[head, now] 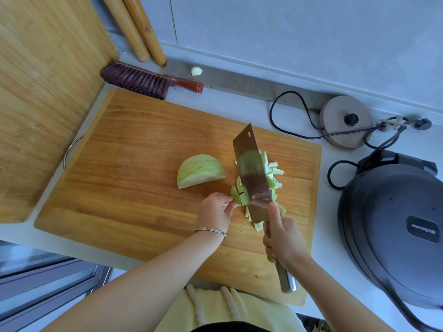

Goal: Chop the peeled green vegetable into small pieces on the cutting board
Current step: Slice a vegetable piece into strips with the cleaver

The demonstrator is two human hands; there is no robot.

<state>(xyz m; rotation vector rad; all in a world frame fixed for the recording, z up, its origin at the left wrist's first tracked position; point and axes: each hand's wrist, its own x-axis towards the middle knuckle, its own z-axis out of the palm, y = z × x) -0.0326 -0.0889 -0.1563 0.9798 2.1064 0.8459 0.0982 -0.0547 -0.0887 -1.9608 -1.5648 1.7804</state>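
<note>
Across the table (328, 224) a board (143, 164) is laid, on which strips (237, 196) are pinched steady by the left hand (214, 212) so the cleaver (251, 173), gripped by the right hand (281, 238), can be brought across them, an uncut half (200, 171) being left beside, pieces (275, 173) heaped behind it, brush (139, 80) and cooker (393, 224) set well clear.

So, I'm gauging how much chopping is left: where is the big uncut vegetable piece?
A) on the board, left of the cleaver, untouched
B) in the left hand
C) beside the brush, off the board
A: the uncut vegetable piece lies on the cutting board left of the cleaver, untouched; the left hand pinches small strips instead.
</note>
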